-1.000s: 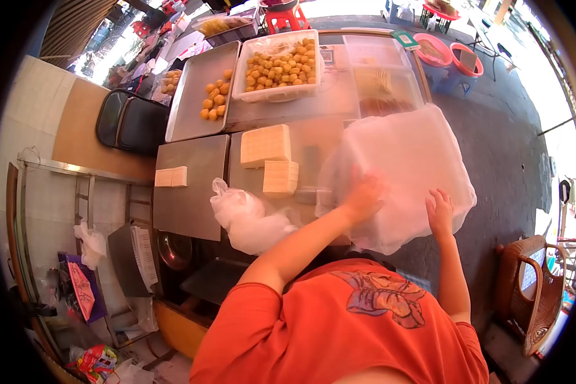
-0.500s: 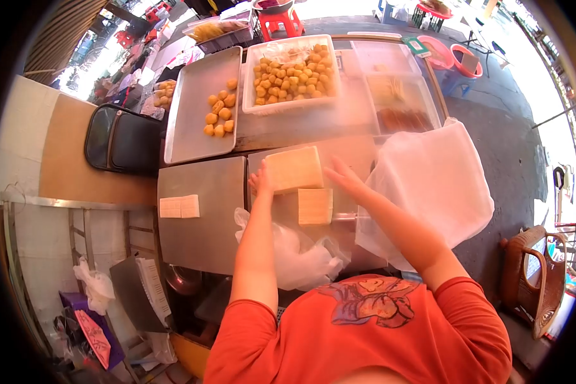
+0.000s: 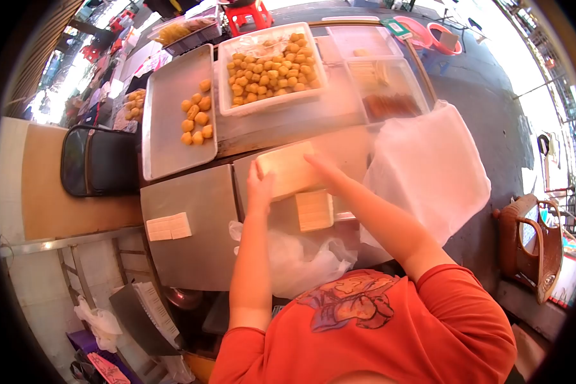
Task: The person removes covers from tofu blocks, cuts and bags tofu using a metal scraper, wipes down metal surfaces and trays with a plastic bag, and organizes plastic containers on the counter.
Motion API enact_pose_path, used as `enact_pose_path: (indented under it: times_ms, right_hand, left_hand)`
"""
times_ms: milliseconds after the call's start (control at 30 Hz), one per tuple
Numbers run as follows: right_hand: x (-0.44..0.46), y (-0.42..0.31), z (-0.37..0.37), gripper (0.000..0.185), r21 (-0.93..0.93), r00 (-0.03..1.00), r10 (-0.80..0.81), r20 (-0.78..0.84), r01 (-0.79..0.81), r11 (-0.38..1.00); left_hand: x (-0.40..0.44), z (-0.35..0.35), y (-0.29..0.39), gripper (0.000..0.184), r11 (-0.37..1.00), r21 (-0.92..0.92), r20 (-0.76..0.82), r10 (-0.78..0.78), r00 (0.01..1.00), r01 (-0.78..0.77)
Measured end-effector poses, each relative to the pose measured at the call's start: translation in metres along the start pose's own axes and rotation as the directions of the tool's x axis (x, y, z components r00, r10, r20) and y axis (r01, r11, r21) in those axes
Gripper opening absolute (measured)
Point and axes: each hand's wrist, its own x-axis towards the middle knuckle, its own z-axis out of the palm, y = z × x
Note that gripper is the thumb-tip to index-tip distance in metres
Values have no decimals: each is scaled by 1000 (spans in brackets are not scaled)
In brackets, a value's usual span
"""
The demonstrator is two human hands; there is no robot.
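Slab (image 3: 287,169) (pale yellow, rect.) was positioned on the near section of the table (image 3: 201,256), clasped btwn. L hand (image 3: 260,190) and R hand (image 3: 322,169). L fingers gripped the L end, w/ the thumb toward the top face. R fingers gripped the opp. end near its far corner. Finger pos. under the slab was hidden; whether the slab was raised or resting flat couldn't be determined.

Adj. items: smaller block (image 3: 315,210), same color, sat at the near edge of the slab, below the R wrist; contact btwn. the two was unclear. Plastic bag (image 3: 301,261), white, crumpled, lay nearer the operator's shirt (image 3: 390,326), R of the L forearm. Paired small blocks (image 3: 168,226) lay side by side on the L metal panel, well apart from both hands. Covered container (image 3: 432,163), draped w/ white sheeting, stood at the R side, beyond the R forearm.

Far section, L to R: metal tray (image 3: 166,121) w/ several loose golden balls (image 3: 198,118); white tub (image 3: 272,105) w/ a large qty. of the same, plus clear film at its far end; clear boxes (image 3: 393,89), incl. one w/ reddish-brown contents. Folding chair (image 3: 102,160), black, stood beyond the L edge of the table.
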Motion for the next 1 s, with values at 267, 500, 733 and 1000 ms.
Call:
enact_pose_path:
  times_ms: [267, 500, 733, 1000]
  right_hand:
    - [-41, -40, -6, 45, 518, 1000, -25, 9, 17, 855]
    - [-130, -105, -121, 51, 339, 914, -242, -324, 352, 872]
    - [-193, -133, -275, 63, -156, 790, -153, -594, 73, 985]
    - [-133, -83, -319, 56, -459, 825, -306, -475, 65, 886]
  left_hand:
    - [-46, 56, 97, 67, 743, 596, -25, 396, 918, -305]
    - [-110, 195, 127, 62, 833, 361, 31, 438, 899, -419]
    - [-143, 335, 41, 64, 919, -390, 125, 117, 985, -60]
    - [-114, 356, -42, 47, 928, -369, 171, 11, 985, 53]
